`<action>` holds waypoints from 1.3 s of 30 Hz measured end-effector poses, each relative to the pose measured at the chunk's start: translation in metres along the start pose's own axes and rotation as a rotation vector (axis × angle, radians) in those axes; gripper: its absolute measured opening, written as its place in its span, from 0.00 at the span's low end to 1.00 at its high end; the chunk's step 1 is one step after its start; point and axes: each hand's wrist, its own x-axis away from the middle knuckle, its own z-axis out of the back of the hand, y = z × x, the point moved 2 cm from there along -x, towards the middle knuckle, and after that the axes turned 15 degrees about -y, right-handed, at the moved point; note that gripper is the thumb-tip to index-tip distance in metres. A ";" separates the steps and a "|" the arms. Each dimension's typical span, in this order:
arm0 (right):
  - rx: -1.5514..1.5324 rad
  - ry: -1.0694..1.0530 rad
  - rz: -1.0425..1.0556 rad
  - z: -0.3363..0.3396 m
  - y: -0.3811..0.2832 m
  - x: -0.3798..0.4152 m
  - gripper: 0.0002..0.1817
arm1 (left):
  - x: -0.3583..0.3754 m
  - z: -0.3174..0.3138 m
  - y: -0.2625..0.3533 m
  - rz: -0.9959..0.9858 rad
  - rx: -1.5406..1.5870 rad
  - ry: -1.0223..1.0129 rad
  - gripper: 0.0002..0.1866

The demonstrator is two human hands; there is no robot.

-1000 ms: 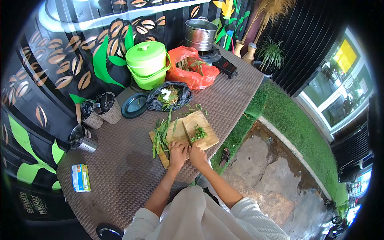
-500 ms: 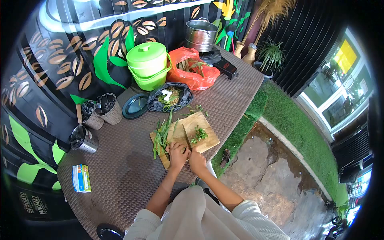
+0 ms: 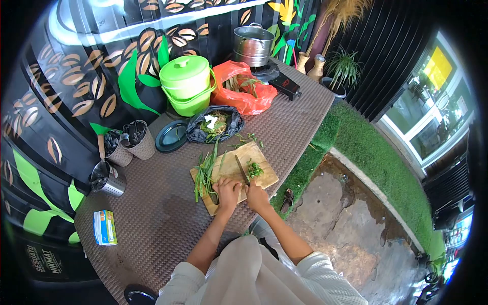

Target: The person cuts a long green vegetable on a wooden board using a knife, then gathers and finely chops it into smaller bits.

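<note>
A wooden cutting board point(image 3: 262, 180) lies near the table's front edge. My right hand point(image 3: 256, 196) grips a knife point(image 3: 241, 169) whose blade rests on the board, tip pointing away from me. Just right of the blade sits a small pile of chopped greens point(image 3: 254, 169). My left hand point(image 3: 227, 192) presses down on green stalks at the board's near edge, right beside the blade. Long green stalks point(image 3: 204, 175) lie along the board's left side.
A black bag of scraps point(image 3: 213, 124), a dark plate point(image 3: 171, 135), a green lidded bucket point(image 3: 187, 84), an orange bag point(image 3: 244, 89) and a pot on a stove point(image 3: 252, 44) stand behind the board. Cutlery holders point(image 3: 134, 137) and a small box point(image 3: 104, 227) sit left.
The knife has shifted slightly to the right on the board, and both hands moved a little with it. The view tilted slightly.
</note>
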 end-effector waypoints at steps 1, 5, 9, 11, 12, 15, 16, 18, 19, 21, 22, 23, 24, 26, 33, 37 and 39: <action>-0.008 0.003 0.020 0.002 -0.001 0.002 0.23 | -0.002 -0.002 0.000 -0.037 -0.009 -0.026 0.05; -0.019 -0.022 0.023 0.000 -0.002 0.012 0.22 | 0.001 0.000 0.007 -0.127 -0.029 0.000 0.05; -0.003 0.006 -0.021 -0.014 -0.007 0.008 0.20 | 0.000 -0.003 0.001 -0.130 -0.009 0.015 0.06; 0.018 0.004 -0.044 -0.011 -0.006 0.002 0.20 | 0.000 -0.005 0.000 -0.130 0.004 0.039 0.06; 0.028 0.029 -0.006 -0.006 -0.006 -0.005 0.20 | 0.000 -0.005 0.001 -0.100 0.009 0.028 0.06; 0.036 0.026 0.031 -0.001 -0.003 -0.004 0.21 | 0.001 0.000 0.003 -0.046 0.019 0.012 0.05; 0.038 -0.004 0.029 -0.001 -0.004 -0.003 0.22 | 0.000 0.001 0.002 -0.021 0.027 0.009 0.05; 0.032 0.009 -0.011 -0.012 -0.009 0.006 0.21 | 0.001 0.002 0.003 -0.039 0.009 0.031 0.04; 0.025 0.022 -0.056 -0.015 -0.010 0.008 0.21 | 0.001 0.002 0.005 -0.059 -0.006 0.050 0.04; 0.038 0.056 -0.027 -0.015 -0.007 -0.002 0.22 | -0.001 0.002 0.005 -0.051 -0.010 0.042 0.04; 0.048 0.085 0.001 -0.017 -0.006 -0.005 0.23 | 0.001 0.002 0.005 -0.042 -0.016 0.030 0.04; 0.046 0.081 -0.003 -0.018 -0.001 -0.008 0.23 | 0.004 0.002 0.005 -0.039 -0.016 0.024 0.04; 0.036 0.027 0.028 -0.010 -0.001 -0.009 0.24 | 0.004 0.001 0.004 -0.032 -0.017 0.012 0.04; 0.031 -0.023 0.064 -0.003 -0.007 -0.003 0.25 | 0.002 0.001 0.003 -0.027 -0.019 0.007 0.04; 0.088 0.034 0.048 -0.017 -0.005 -0.003 0.24 | 0.004 0.001 0.005 -0.053 -0.029 0.018 0.05; 0.057 0.049 0.019 -0.018 -0.015 0.009 0.22 | 0.002 0.001 0.004 -0.066 -0.052 0.028 0.05; 0.070 0.084 -0.027 -0.024 -0.016 0.009 0.18 | 0.001 0.001 0.003 -0.063 -0.057 0.035 0.05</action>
